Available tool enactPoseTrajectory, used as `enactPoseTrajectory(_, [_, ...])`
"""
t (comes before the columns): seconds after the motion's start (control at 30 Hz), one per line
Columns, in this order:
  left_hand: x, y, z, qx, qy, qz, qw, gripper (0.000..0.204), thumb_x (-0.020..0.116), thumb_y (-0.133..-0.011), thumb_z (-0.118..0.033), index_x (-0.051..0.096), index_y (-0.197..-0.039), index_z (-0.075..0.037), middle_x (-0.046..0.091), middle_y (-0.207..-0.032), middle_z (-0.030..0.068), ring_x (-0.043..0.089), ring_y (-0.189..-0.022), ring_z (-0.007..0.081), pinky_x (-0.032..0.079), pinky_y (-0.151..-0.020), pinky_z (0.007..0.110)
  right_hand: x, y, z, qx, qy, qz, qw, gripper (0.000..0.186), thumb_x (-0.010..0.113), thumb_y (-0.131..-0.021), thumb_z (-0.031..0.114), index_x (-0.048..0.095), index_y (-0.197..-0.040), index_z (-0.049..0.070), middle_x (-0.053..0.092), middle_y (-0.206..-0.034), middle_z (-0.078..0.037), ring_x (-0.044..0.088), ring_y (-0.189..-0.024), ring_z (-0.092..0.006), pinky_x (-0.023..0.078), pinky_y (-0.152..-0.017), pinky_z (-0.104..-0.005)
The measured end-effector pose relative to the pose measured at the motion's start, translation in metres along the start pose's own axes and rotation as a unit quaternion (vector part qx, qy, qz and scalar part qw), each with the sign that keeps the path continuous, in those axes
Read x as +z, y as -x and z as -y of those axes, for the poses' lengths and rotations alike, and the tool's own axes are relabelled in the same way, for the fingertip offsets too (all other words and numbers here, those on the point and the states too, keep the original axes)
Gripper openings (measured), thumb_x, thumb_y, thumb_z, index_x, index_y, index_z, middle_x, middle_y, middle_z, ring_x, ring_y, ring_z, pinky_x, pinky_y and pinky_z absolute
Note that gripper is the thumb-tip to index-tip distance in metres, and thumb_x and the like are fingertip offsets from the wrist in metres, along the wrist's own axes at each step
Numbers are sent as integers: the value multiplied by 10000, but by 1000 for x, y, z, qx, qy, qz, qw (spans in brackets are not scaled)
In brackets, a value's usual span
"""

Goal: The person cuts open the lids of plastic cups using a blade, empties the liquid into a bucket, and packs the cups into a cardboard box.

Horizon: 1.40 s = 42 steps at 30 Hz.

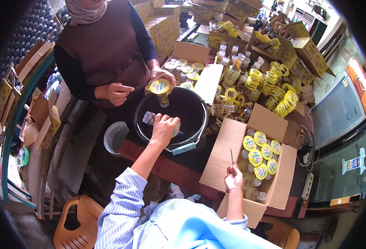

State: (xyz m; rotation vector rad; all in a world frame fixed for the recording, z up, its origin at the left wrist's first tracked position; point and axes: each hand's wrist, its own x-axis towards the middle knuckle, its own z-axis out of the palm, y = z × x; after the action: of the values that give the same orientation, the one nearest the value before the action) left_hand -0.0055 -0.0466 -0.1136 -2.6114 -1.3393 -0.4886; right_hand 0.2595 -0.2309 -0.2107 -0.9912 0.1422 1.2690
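My left hand (pixel 164 129) is closed around a clear plastic cup (pixel 149 118), held tilted on its side over a big black bucket (pixel 193 120). The cup's pale lid shows partly behind my fingers. A thin knife-like blade (pixel 232 155) points upward from my right hand (pixel 234 178), whose fingers are closed on its lower end. That hand is beside an open cardboard box (pixel 216 162) holding several clear cups with yellow printed lids (pixel 255 157). Across the bucket, a co-worker's hand (pixel 166 76) holds another yellow-lidded cup (pixel 160 88) with dark contents.
A grey pail (pixel 113 137) stands left of the bucket. Beyond the bucket is another open box (pixel 189 52) of lidded cups. Stacks of yellow lids or rings (pixel 286 103) and clear cups crowd the table's far right. White cables (pixel 308 145) hang near a power strip (pixel 308 186).
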Motion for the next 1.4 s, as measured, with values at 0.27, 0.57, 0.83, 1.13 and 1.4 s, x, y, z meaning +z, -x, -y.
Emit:
enactPoseTrajectory(0.27, [3, -2, 0, 47, -68, -15, 996, 277, 602, -695, -100, 557, -961, -163, 592, -892, -20, 524, -964, 148, 272, -917, 368, 2, 0, 3, 14, -10, -16, 1000, 197, 560, -819, 116, 601, -1011, 128, 583, -640, 51, 552, -751, -98, 389, -711, -233])
enactPoseTrajectory(0.57, [0, -3, -2, 94, -92, -66, 989, 256, 607, -691, -116, 560, -936, -175, 557, -876, -29, 520, -948, 138, 284, -908, 359, 1, -1, 1, 8, -32, -28, 999, 174, 573, -813, 117, 614, -981, 129, 583, -637, 46, 556, -741, -99, 390, -715, -235])
enactPoseTrajectory(0.83, [-36, -40, 18, 230, -171, 53, 957, 327, 668, -642, -139, 540, -941, -165, 561, -842, -37, 559, -891, 143, 312, -906, 363, -12, -17, -5, -18, -41, -4, 999, 187, 556, -821, 105, 612, -997, 132, 580, -641, 46, 553, -744, -104, 393, -724, -224])
enactPoseTrajectory(1.13, [-75, -85, 31, 226, -211, 152, 939, 647, 682, -607, -122, 419, -1197, -99, 598, -871, -2, 564, -921, 154, 305, -834, 332, -23, -29, -9, -25, -29, 0, 999, 220, 557, -824, 157, 594, -1039, 188, 573, -645, 88, 548, -765, -75, 351, -660, -285])
enactPoseTrajectory(1.4, [-123, -104, 14, 199, -262, 84, 941, 640, 700, -610, -89, 412, -1182, -76, 618, -758, 6, 608, -811, 172, 332, -815, 314, -11, -12, -1, -1, -48, -3, 999, 199, 554, -822, 113, 596, -1015, 135, 574, -687, 58, 548, -743, -82, 397, -624, -241])
